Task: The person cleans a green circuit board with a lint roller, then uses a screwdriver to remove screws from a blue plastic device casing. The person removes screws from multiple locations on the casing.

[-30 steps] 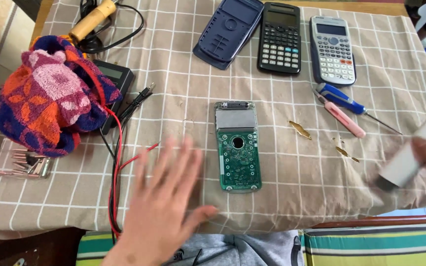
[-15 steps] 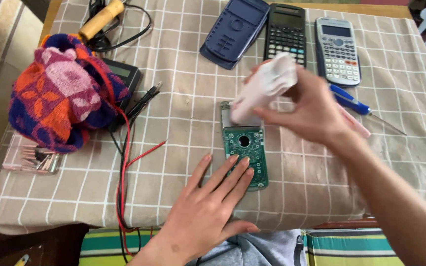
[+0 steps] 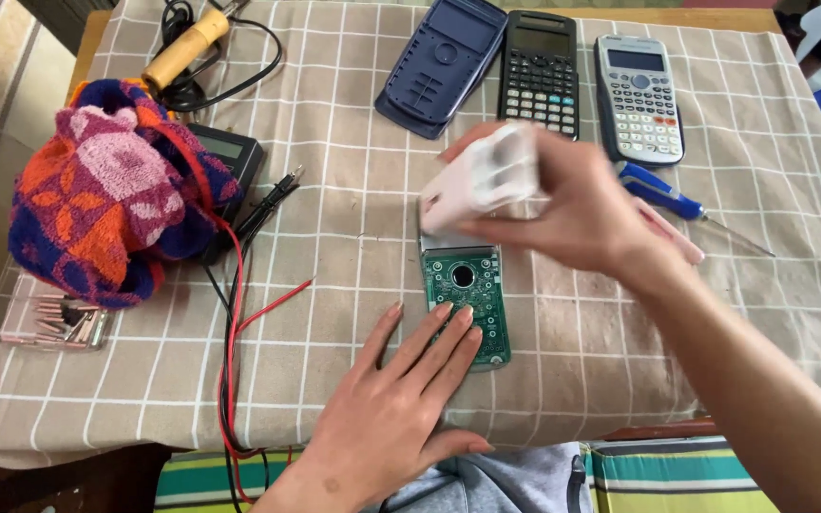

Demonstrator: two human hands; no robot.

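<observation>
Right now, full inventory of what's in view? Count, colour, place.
circuit board: 1, green, table centre, under left fingertips
white casing: 1, held above the board
calculators: 2, black and silver-grey, top right
blue back cover: 1, top centre
screwdriver: 1, blue handle, right
soldering iron: 1, yellow handle, top left
towel: 1, red, blue and pink, left
multimeter: 1, black, beside towel
leads: red and black
clear box: 1, left edge
tablecloth: 1, beige check
left hand: flat, fingers on board
right hand: grip on casing
</observation>
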